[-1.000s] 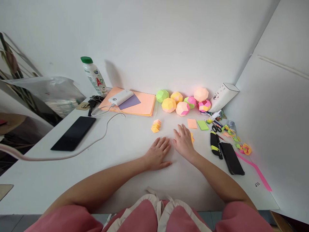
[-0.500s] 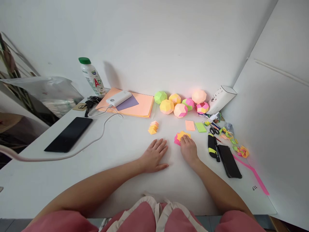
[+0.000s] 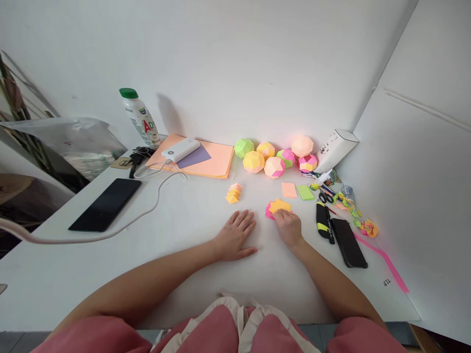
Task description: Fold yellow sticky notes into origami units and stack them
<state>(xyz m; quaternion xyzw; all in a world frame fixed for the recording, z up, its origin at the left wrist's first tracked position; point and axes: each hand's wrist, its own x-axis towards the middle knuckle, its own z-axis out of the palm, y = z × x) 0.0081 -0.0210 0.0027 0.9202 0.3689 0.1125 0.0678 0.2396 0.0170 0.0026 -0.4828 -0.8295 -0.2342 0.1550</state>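
Note:
My left hand (image 3: 235, 236) lies flat on the white table (image 3: 176, 211), palm down with its fingers spread, holding nothing. At the near edge of a small pile of orange paper pieces (image 3: 280, 205) and pink paper pieces (image 3: 270, 211), my right hand (image 3: 289, 227) has its fingers closed together; what they hold, if anything, is hidden. Folded orange pieces (image 3: 233, 193) stand in a short row beyond my left hand. Behind the pile lie a peach paper pad (image 3: 289, 189) and a green paper pad (image 3: 305, 192).
Several faceted paper balls (image 3: 253, 162) line the wall. To the right are scissors (image 3: 326, 197), a cutter (image 3: 323, 220), a black phone (image 3: 349, 242) and paper scraps. On the left are a dark tablet (image 3: 106, 204), a cable, a power bank (image 3: 181, 149) and a bottle (image 3: 142, 120).
The fingers of my right hand have drawn back slightly toward me, off the top of the orange paper to its near edge. My left hand stays in place.

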